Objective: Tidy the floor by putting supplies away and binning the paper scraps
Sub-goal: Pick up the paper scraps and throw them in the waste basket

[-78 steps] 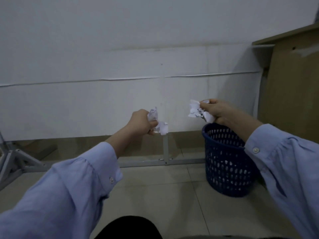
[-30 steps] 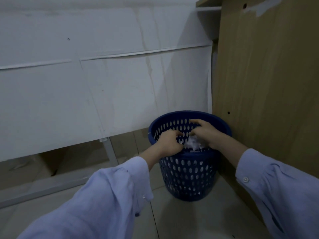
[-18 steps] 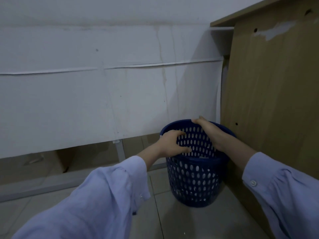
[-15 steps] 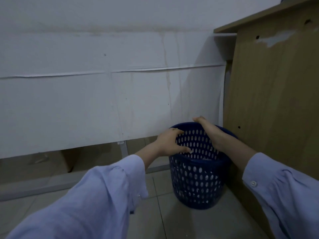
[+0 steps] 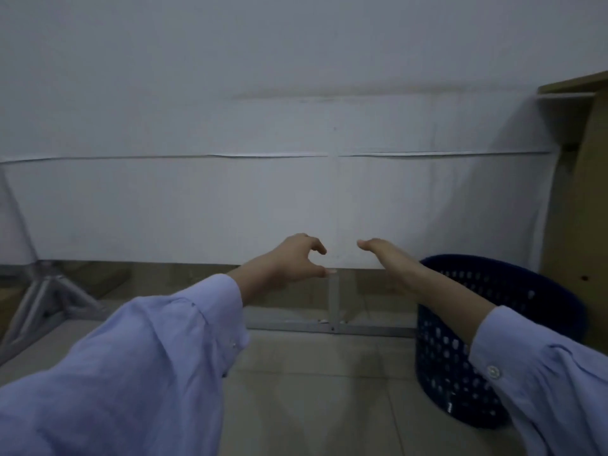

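Above the tiled floor (image 5: 312, 406), the left hand (image 5: 296, 258) hangs loosely curled and empty, the right hand (image 5: 381, 255) straight-fingered and empty, both left of the perforated blue bin (image 5: 444, 357) standing just beside the wooden cabinet (image 5: 579, 209), white panel (image 5: 230, 209) behind.

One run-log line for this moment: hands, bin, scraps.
left hand: empty, fingers loosely curled | right hand: empty, open | blue bin: upright on floor, right of both hands | paper scraps: none in view
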Demonstrator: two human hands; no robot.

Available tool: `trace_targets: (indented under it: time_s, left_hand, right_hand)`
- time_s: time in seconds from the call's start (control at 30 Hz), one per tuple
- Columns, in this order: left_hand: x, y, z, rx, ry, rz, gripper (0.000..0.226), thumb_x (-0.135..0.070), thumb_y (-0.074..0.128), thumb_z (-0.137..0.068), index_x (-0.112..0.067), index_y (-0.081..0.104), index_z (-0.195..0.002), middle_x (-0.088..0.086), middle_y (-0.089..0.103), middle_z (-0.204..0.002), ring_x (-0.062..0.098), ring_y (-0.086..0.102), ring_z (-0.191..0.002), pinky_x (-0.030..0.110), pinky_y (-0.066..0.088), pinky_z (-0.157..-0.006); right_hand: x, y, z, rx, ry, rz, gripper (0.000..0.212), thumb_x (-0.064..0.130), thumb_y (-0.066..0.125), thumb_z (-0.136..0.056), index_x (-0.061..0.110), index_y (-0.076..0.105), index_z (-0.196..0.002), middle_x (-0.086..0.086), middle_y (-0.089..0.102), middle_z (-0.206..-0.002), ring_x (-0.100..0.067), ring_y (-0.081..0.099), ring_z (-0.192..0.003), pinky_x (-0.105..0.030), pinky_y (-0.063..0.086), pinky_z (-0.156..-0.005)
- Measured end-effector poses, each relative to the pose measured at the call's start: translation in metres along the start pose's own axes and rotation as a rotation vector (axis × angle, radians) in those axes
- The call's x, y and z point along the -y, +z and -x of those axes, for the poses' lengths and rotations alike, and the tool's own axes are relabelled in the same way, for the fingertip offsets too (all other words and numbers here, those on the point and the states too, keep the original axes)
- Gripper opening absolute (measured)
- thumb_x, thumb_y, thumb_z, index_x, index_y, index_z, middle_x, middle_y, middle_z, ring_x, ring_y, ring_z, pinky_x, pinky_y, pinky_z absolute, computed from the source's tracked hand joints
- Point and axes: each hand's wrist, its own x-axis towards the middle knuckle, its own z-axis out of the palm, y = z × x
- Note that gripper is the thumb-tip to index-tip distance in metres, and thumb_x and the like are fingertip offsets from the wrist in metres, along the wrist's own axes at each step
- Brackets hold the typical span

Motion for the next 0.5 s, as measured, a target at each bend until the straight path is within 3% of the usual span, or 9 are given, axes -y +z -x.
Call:
trace_targets:
  time_s: [0.07,0.17,0.33,0.5]
  left_hand:
    - [0.028,-0.016,0.027,-0.011,-0.065,0.022,0.047,-0.034,0.066,-0.085,-0.015,0.056,-0.126,0.005,0.053,-0.133,0.019,0.052,-0.119,0.021,0.037,-0.090]
    - [0.069,-0.037,0.073,-0.039,-0.149,0.045,0.038,-0.033,0.067,-0.084,-0.015,0.063,-0.117,0.002,0.063,-0.121,0.016,0.059,-0.107,0.022,0.043,-0.089]
    - [0.136,-0.051,0.146,-0.116,-0.309,0.244,0.017,-0.022,0.068,-0.084,-0.012,0.068,-0.098,0.006,0.071,-0.095,0.015,0.067,-0.077,0.017,0.051,-0.063]
    - [0.197,-0.048,0.218,-0.122,-0.472,0.266,0.016,-0.023,0.065,-0.087,-0.010,0.067,-0.097,0.004,0.070,-0.090,0.013,0.069,-0.075,0.027,0.055,-0.068]
  right_hand:
    - [0.013,0.035,0.008,0.052,-0.029,0.052,0.069,0.052,0.051,-0.089,0.022,0.028,-0.147,-0.001,0.028,-0.154,-0.026,0.037,-0.133,-0.037,0.041,-0.091]
    - [0.030,0.089,0.022,0.163,-0.021,0.064,0.066,0.045,0.057,-0.087,0.026,0.031,-0.144,-0.005,0.038,-0.146,-0.026,0.052,-0.106,-0.032,0.048,-0.070]
    - [0.052,0.170,0.045,0.331,-0.070,0.144,0.058,0.036,0.057,-0.090,0.023,0.034,-0.141,-0.006,0.050,-0.119,-0.026,0.061,-0.095,-0.039,0.055,-0.080]
    - [0.060,0.243,0.061,0.519,-0.133,0.262,0.054,0.028,0.058,-0.091,0.018,0.038,-0.141,-0.004,0.050,-0.127,-0.025,0.063,-0.093,-0.029,0.055,-0.063]
